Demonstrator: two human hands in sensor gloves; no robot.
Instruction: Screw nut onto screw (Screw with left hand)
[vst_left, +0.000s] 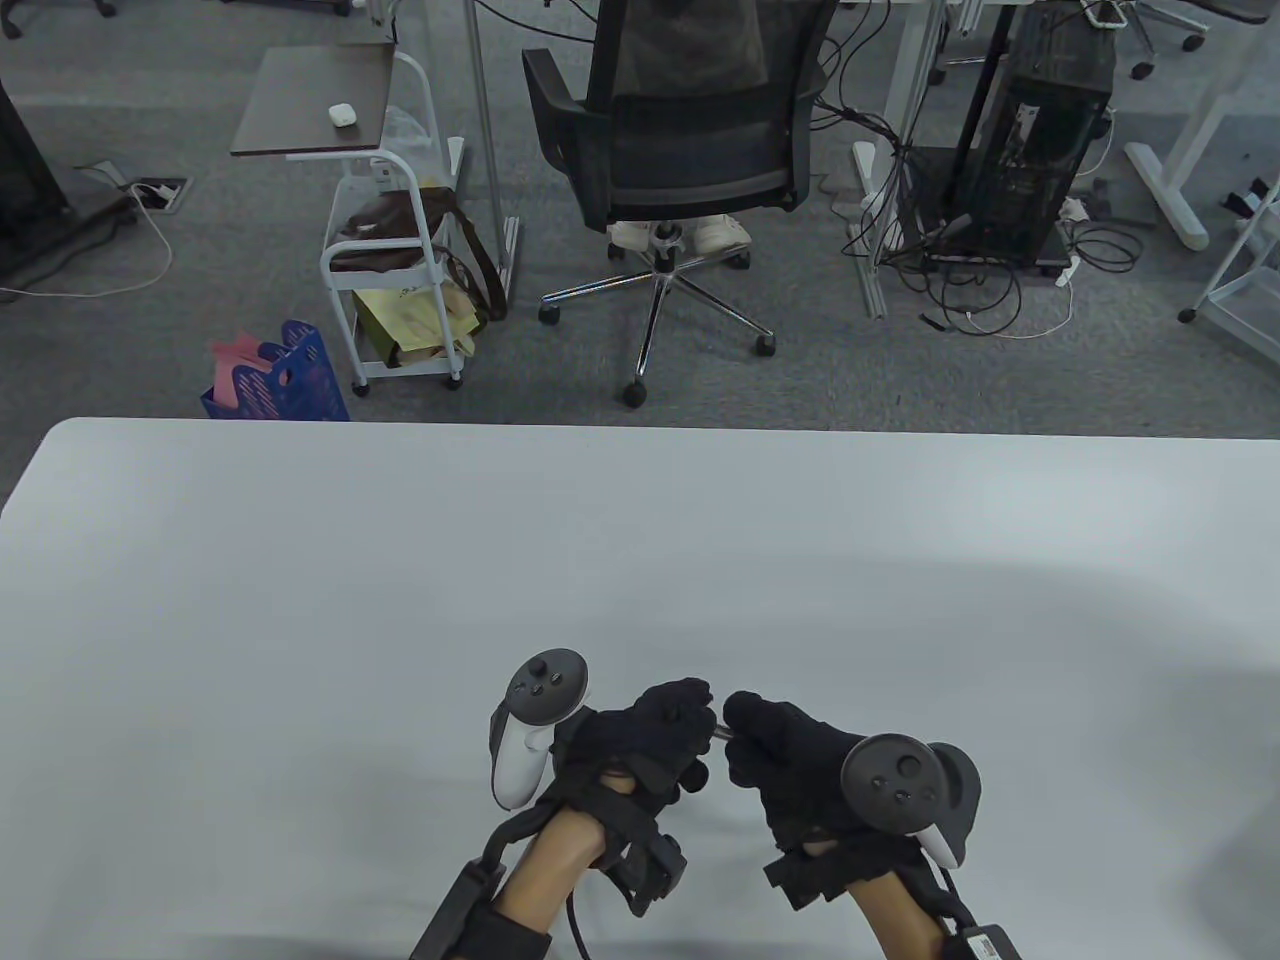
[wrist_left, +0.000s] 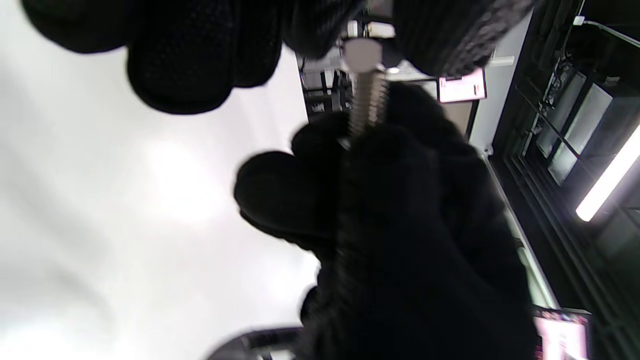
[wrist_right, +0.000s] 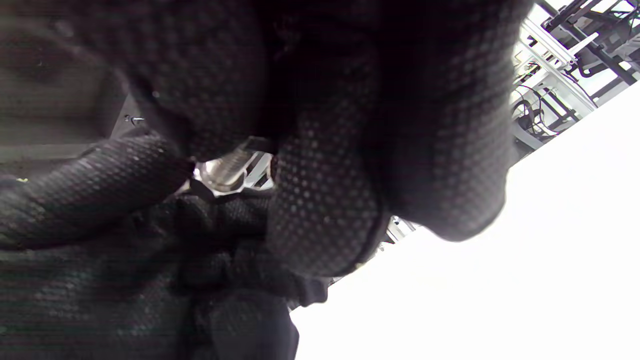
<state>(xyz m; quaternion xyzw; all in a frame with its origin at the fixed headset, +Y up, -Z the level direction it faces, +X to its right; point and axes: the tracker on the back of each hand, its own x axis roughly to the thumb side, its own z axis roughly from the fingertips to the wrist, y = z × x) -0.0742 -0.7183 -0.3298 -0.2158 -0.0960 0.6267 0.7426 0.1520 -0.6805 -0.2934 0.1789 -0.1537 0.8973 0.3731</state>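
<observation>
Both gloved hands meet just above the white table (vst_left: 300, 600) near its front edge. A silver threaded screw (vst_left: 722, 733) runs between them. In the left wrist view the screw (wrist_left: 368, 105) points up out of my right hand (wrist_left: 400, 210), which grips its lower part. My left hand (wrist_left: 362, 37) pinches a pale hexagonal nut (wrist_left: 363, 52) at the screw's upper end. In the table view my left hand (vst_left: 698, 718) and right hand (vst_left: 748, 728) almost touch. The right wrist view shows the screw (wrist_right: 226, 169) between dark fingers.
A black office chair (vst_left: 690, 130) stands beyond the table's far edge. A white cart (vst_left: 395, 290) and a blue basket (vst_left: 285, 385) stand on the floor at the far left. Cables and desk legs (vst_left: 960, 250) are at the far right.
</observation>
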